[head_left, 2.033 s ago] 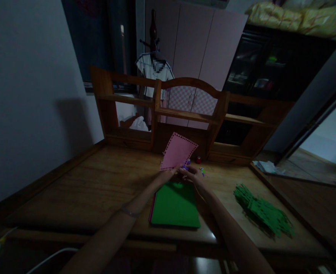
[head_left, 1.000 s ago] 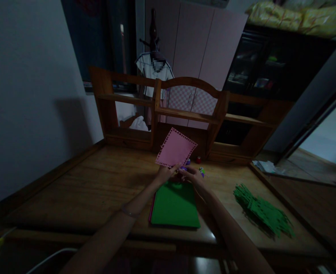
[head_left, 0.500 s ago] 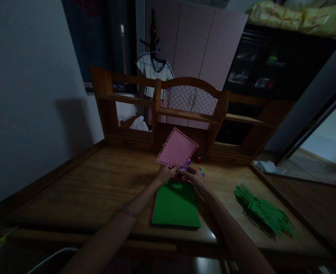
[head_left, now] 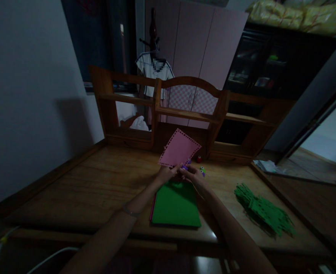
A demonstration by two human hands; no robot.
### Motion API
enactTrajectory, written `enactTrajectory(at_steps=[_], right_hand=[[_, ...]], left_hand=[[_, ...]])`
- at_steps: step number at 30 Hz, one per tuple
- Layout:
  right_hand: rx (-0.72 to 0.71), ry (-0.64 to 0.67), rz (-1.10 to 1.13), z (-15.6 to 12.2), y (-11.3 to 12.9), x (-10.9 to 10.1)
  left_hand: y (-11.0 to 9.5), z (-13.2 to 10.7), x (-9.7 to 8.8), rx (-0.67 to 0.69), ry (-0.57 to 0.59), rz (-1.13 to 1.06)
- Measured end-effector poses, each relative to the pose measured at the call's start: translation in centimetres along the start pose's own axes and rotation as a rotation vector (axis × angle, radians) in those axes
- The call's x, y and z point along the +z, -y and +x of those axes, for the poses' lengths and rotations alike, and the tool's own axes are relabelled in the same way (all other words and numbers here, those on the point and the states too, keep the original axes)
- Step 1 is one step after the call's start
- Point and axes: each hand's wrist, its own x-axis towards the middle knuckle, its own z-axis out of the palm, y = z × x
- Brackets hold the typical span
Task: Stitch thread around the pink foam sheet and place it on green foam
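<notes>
My left hand [head_left: 166,173] pinches the lower corner of a pink sheet [head_left: 179,149] with small holes punched along its edges, holding it up above the wooden desk [head_left: 99,182]. My right hand [head_left: 193,174] is closed round a small purple thing [head_left: 185,166], perhaps a punch, pressed against the same corner of the sheet. Just below both hands lies a stack of sheets with a green one [head_left: 175,203] on top.
A heap of green punched sheets [head_left: 263,214] lies on the right of the desk. A small red object [head_left: 198,159] and a small green and purple one [head_left: 202,170] sit behind my hands. A wooden shelf unit [head_left: 185,110] rises at the desk's back.
The pink sheet has turned a little in my left hand, first to the left, then back to the right. Both hands stay where they were.
</notes>
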Motion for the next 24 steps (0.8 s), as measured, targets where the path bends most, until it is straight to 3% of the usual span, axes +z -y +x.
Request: enactTrajectory(at_steps=[10,17,24], right_hand=[[-0.022,-0.001,0.019,-0.2,0.0,0.1],[-0.054,-0.001,0.001,-0.1,-0.1,0.1],[-0.090,-0.087,0.019,-0.1,0.0,0.4]], left_hand=[[1.0,0.3,0.3,0.004,-0.019,-0.012],[0.0,0.0,0.0,-0.041,0.005,0.020],[-0.1,0.1,0.1,-0.057,0.046,0.069]])
